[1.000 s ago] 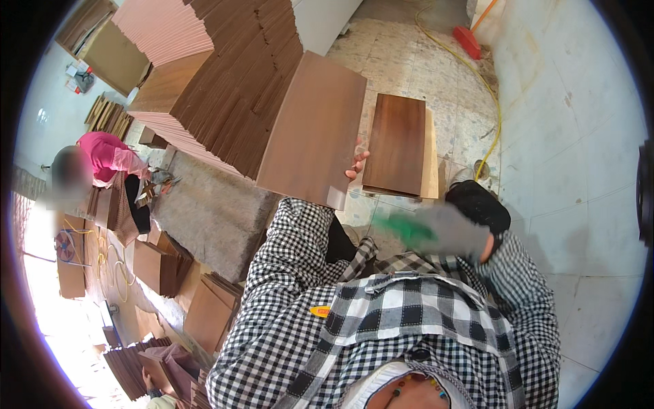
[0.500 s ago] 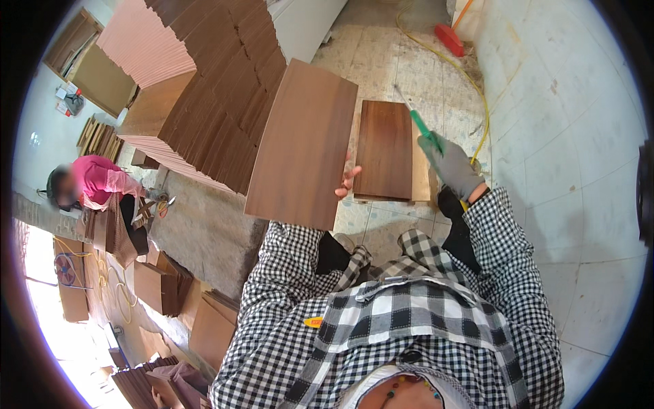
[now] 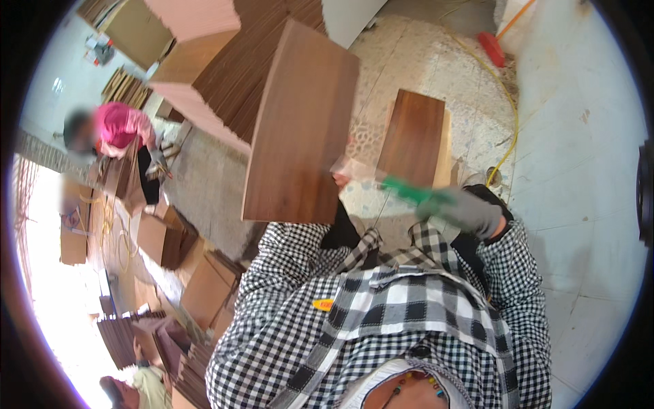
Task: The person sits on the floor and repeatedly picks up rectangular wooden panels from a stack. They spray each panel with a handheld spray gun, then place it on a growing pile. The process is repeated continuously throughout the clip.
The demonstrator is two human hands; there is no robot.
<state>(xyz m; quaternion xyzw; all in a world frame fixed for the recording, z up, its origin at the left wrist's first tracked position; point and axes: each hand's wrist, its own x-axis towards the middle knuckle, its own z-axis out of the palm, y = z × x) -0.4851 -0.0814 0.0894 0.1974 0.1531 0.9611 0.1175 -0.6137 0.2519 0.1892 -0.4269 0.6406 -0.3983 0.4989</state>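
My left hand [image 3: 340,178] is closed on the edge of a brown wooden board [image 3: 296,126], held up at centre and tilted, with only some fingertips showing. My right hand [image 3: 456,213], in a grey glove, grips a green-handled tool [image 3: 402,189]. Its blurred metal blade points left at the board's lower right edge; whether it touches is unclear. Just beyond, more brown boards [image 3: 413,133] lie on a paler panel on the floor.
Tall board stacks [image 3: 252,61] stand upper left. A co-worker in pink [image 3: 122,129] bends at the left, another [image 3: 146,385] is lower left. A yellow hose [image 3: 514,129], red broom [image 3: 492,49] and white wall [image 3: 579,170] are on the right.
Since half a second ago, my right hand and tool have swung down and leftward toward the held board. The board's top has risen in view, and the surroundings have shifted slightly.
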